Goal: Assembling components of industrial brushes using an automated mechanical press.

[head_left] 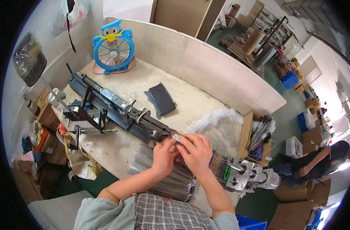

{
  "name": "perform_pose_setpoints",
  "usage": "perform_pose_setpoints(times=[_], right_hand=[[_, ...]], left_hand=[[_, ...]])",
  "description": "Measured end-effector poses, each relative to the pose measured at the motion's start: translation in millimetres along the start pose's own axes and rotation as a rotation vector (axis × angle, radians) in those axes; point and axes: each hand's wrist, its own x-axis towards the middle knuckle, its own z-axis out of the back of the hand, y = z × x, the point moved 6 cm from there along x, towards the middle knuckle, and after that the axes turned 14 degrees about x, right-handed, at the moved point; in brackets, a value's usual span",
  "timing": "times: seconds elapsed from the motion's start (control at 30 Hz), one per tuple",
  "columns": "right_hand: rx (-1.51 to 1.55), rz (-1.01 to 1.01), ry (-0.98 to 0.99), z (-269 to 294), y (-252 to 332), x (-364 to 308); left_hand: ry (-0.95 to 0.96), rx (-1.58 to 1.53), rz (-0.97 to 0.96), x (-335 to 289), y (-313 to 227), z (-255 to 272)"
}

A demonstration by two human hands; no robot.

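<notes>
My left hand [164, 156] and my right hand [198, 152] meet at the near end of a long dark metal bench machine [152, 124]. Both have their fingers closed in a pinch. A small pale piece [177, 137] shows by the right fingertips, too small to name. What the left fingers pinch is hidden. Below my hands lies a thick bundle of thin grey wires [163, 178], partly covered by my forearms. More thin wires with white ends [217, 124] fan out beyond my right hand.
A silver mechanical unit [255, 177] stands right of my right forearm. On the table [190, 99] lie a dark phone-shaped object [162, 99] and a blue cartoon-shaped fan [113, 51]. A crank-handled device [87, 120] stands left. A person [317, 161] bends over at the far right.
</notes>
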Motion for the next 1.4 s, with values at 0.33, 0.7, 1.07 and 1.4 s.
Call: perform_pose_setpoints(times=[0.33, 0.7, 1.07, 1.4], right_hand=[[-0.008, 0.000, -0.001, -1.3, -6.0, 0.4], [-0.076, -0.142, 0.167, 17.8, -9.4, -13.5], [0.131, -0.183, 0.059, 62.1, -4.2, -29.5], [0.004, -0.596, 0.410, 33.5, -49.8, -153.1]], left_hand=[[-0.053, 0.039, -0.012, 1.8, -3.0, -5.1], [-0.036, 0.078, 0.056, -6.2, -4.8, 3.2], [0.102, 0.371, 0.115, -14.5, 0.9, 7.6], [-0.398, 0.397, -0.101, -22.7, -74.7, 151.6]])
